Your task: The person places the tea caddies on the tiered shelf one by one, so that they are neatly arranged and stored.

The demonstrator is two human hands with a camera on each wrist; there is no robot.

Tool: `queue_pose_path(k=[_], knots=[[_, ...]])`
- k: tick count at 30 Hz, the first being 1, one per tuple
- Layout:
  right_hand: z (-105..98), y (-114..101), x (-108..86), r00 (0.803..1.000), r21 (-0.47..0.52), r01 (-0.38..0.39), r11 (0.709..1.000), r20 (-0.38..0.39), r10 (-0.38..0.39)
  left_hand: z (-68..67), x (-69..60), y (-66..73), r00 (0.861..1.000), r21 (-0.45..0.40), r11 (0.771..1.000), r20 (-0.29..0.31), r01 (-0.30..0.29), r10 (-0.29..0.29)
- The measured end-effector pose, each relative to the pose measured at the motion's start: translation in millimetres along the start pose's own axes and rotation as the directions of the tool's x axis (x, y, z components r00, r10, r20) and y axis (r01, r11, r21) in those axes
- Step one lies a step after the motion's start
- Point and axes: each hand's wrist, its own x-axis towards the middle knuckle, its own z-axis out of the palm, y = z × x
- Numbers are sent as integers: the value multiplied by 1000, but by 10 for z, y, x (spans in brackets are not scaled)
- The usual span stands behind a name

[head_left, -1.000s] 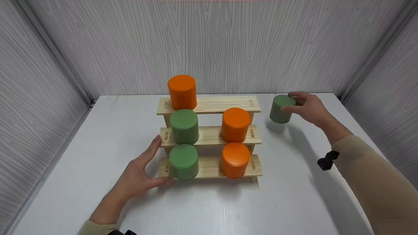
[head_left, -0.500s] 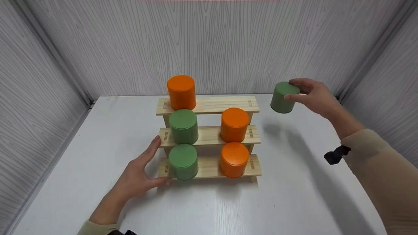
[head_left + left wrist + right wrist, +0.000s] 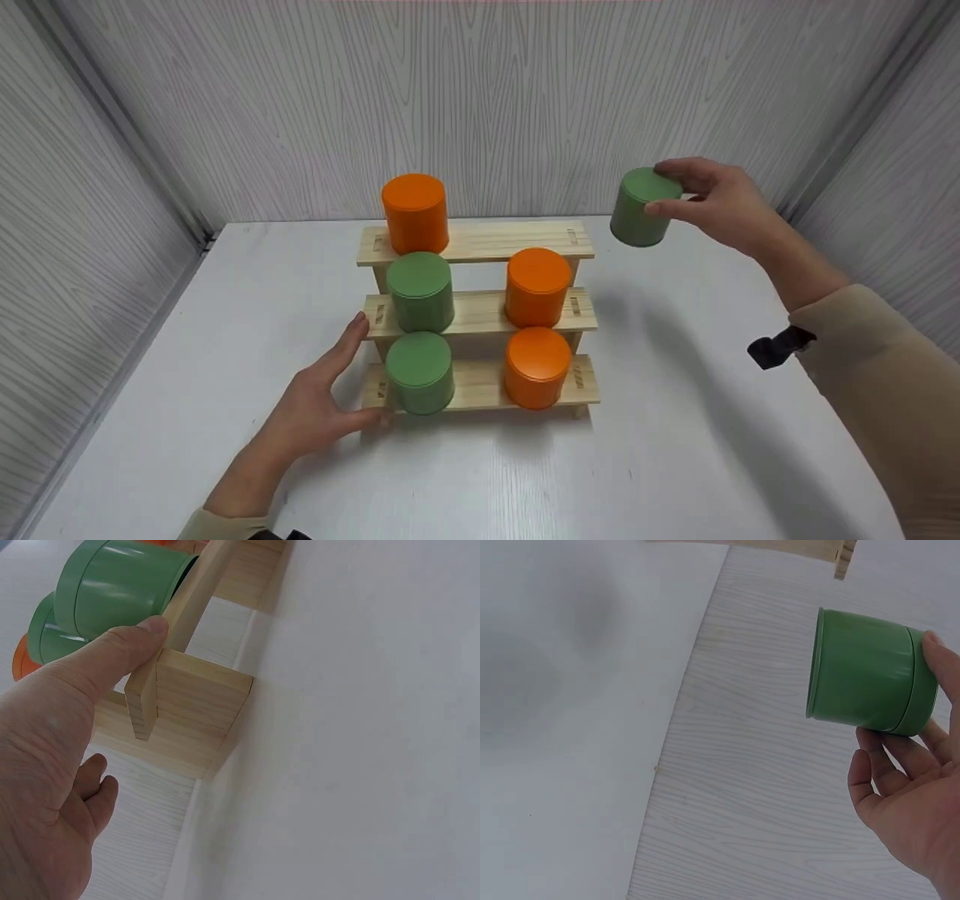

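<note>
In the head view, my right hand [image 3: 724, 206] holds a green canister [image 3: 641, 210] by its lid end between thumb and fingers. That canister is in the air, slightly tilted, to the right of the wooden three-step rack [image 3: 517, 240]. My left hand [image 3: 311, 409] is at the rack's left end: the thumb touches the bottom step's front edge, and a fingertip is at the middle step's end. One orange canister [image 3: 416, 217] stands at the top step's left. Below it are two green canisters, one per step [image 3: 421, 296]. Two orange canisters stand at the right [image 3: 538, 289].
The rack stands on a white table [image 3: 525, 487]. Wood-grain panels enclose it at the back [image 3: 480, 112], left and right. Bare wood shows on the top step to the right of its orange canister.
My right hand has lifted the green canister up from low over the table, lately moving it slightly left. The left hand and the canisters on the rack keep their places.
</note>
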Motion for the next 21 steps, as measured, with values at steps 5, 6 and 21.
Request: queue_pose_path(k=[5, 6, 21], knots=[[-5, -105, 5, 999, 16, 42, 999, -12, -42, 0, -3, 5, 1000, 11, 1000, -2, -11, 11], [-5, -125, 4, 999, 18, 47, 999, -15, -47, 2, -3, 4, 1000, 12, 1000, -2, -14, 14], [106, -392, 75, 996, 32, 92, 995, -11, -91, -28, -37, -15, 1000, 42, 999, -6, 3, -3]])
